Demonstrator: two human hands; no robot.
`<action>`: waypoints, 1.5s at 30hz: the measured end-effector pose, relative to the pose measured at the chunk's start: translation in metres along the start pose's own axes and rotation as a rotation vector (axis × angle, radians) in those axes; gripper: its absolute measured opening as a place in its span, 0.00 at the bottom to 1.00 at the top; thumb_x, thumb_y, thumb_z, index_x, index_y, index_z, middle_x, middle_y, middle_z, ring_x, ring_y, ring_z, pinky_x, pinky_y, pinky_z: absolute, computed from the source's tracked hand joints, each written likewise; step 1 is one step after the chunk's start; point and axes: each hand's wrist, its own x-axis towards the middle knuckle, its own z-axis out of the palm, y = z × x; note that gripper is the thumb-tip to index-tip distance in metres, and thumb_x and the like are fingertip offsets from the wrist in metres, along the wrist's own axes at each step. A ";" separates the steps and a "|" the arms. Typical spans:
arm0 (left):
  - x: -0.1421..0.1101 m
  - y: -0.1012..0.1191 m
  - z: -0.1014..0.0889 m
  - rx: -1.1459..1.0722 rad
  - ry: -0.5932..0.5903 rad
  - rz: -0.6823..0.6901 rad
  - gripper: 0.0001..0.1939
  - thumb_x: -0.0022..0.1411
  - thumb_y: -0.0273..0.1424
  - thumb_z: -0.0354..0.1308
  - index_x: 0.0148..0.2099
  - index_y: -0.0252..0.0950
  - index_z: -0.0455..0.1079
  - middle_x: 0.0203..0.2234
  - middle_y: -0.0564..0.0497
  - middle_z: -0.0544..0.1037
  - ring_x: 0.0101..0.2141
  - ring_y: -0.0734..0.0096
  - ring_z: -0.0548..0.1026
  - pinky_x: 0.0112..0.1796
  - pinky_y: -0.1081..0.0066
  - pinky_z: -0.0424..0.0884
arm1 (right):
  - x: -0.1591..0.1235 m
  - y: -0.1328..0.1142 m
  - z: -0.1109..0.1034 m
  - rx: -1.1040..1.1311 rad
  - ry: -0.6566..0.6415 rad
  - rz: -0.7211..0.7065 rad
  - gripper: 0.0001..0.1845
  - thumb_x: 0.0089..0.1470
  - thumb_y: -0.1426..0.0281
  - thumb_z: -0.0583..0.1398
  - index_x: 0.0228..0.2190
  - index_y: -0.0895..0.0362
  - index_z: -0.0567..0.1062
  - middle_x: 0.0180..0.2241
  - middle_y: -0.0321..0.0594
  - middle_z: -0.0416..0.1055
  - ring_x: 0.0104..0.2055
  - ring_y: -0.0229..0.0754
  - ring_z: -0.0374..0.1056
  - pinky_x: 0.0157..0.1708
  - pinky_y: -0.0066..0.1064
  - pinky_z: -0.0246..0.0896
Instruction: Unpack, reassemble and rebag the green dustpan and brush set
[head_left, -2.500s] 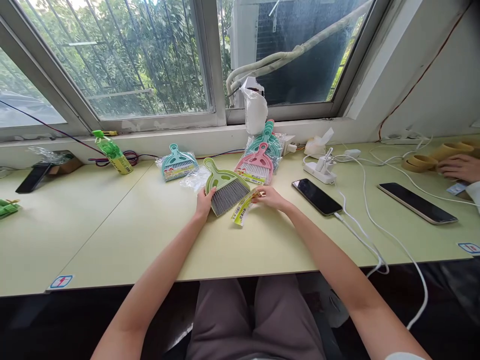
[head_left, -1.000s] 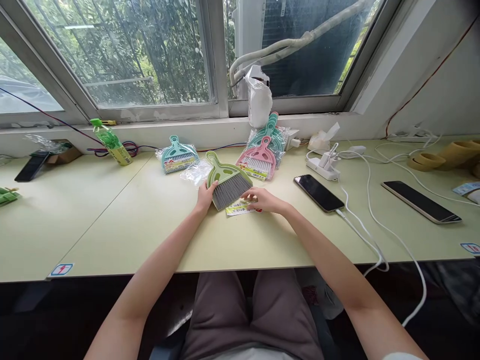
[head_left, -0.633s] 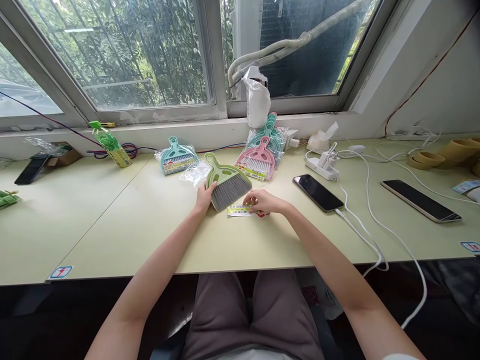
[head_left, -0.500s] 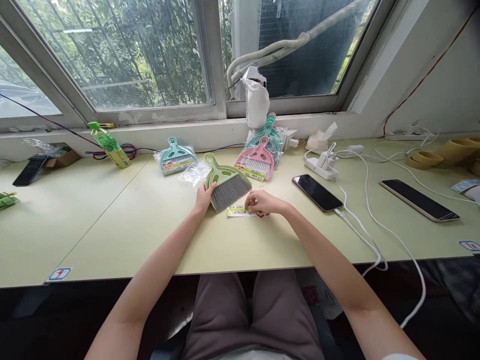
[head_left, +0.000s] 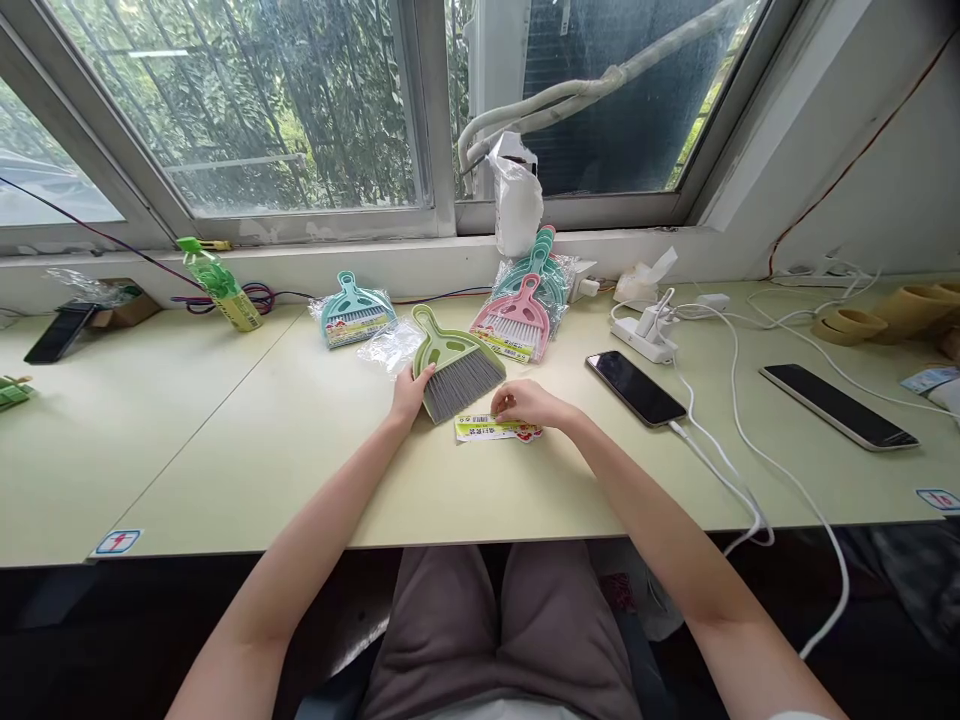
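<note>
My left hand [head_left: 409,395] is closed on the lower left edge of a green dustpan [head_left: 442,345], its thumb on top. A grey-bristled brush [head_left: 463,385] is nested in the dustpan, bristles toward me. Just right of it, a yellow and white paper label [head_left: 480,430] with red marks lies on the table. My right hand [head_left: 525,402] has its fingers curled together in a pinch at the label's upper edge. The exact contact of the fingertips is partly hidden.
Behind are bagged pink [head_left: 517,315] and blue [head_left: 352,310] dustpan sets and a crumpled clear wrapper [head_left: 394,345]. A cabled phone [head_left: 636,388], a power strip [head_left: 643,335] and another dark device [head_left: 836,405] lie right. A green spray bottle [head_left: 221,285] leans left.
My right hand has shifted slightly up off the label, so more of its printed face shows. My left hand keeps its hold on the green dustpan. The view has moved a little.
</note>
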 end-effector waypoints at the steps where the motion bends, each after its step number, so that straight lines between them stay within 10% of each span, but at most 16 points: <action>1: 0.000 0.000 0.000 0.011 -0.002 0.002 0.23 0.53 0.43 0.60 0.47 0.34 0.72 0.42 0.44 0.77 0.44 0.57 0.73 0.45 0.63 0.68 | 0.000 -0.001 0.000 -0.008 0.001 -0.003 0.03 0.44 0.72 0.64 0.27 0.55 0.79 0.30 0.37 0.75 0.33 0.40 0.68 0.33 0.29 0.56; 14: 0.002 -0.007 0.004 0.021 -0.049 -0.023 0.22 0.53 0.46 0.61 0.43 0.34 0.73 0.37 0.45 0.78 0.40 0.57 0.75 0.41 0.63 0.70 | 0.005 -0.008 0.008 0.111 0.122 0.045 0.02 0.48 0.70 0.62 0.28 0.55 0.74 0.29 0.34 0.74 0.31 0.36 0.65 0.31 0.27 0.54; 22: 0.002 -0.005 0.004 0.079 -0.045 -0.030 0.23 0.52 0.46 0.60 0.43 0.33 0.73 0.37 0.46 0.78 0.41 0.57 0.74 0.43 0.63 0.69 | 0.018 0.008 0.010 0.865 0.395 0.214 0.16 0.40 0.61 0.66 0.26 0.56 0.68 0.26 0.33 0.70 0.24 0.33 0.64 0.25 0.26 0.59; 28: 0.001 -0.001 0.004 0.063 -0.060 -0.034 0.24 0.52 0.46 0.61 0.45 0.34 0.72 0.39 0.46 0.78 0.44 0.54 0.74 0.46 0.60 0.68 | 0.014 0.008 0.001 1.013 0.638 0.315 0.20 0.39 0.59 0.69 0.25 0.56 0.67 0.22 0.29 0.65 0.17 0.26 0.55 0.16 0.21 0.47; 45: -0.008 0.006 0.010 -0.093 -0.155 -0.111 0.24 0.54 0.44 0.61 0.49 0.38 0.68 0.47 0.46 0.75 0.52 0.54 0.70 0.55 0.57 0.63 | 0.012 0.004 -0.001 1.275 0.334 0.223 0.06 0.46 0.77 0.59 0.25 0.57 0.65 0.18 0.33 0.70 0.14 0.27 0.58 0.12 0.16 0.51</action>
